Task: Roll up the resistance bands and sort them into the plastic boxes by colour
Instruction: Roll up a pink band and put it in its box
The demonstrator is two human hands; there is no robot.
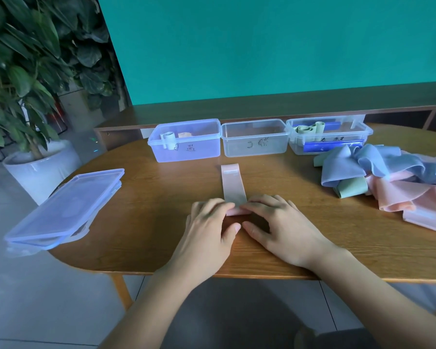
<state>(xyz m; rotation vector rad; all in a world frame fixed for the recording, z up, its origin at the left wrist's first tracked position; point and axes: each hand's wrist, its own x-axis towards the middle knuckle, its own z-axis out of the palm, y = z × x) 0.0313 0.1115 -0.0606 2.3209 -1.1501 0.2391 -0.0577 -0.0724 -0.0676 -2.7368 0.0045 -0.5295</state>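
Pink band lies flat on counter, pointing at the boxes, so it rolls straight. Left hand and right hand pinch its rolled near end, fingers curled over the roll to keep it tight.

A stack of clear lids is set on the left end of the wooden table, beyond which a leafy plant in a white pot is placed before a teal wall.
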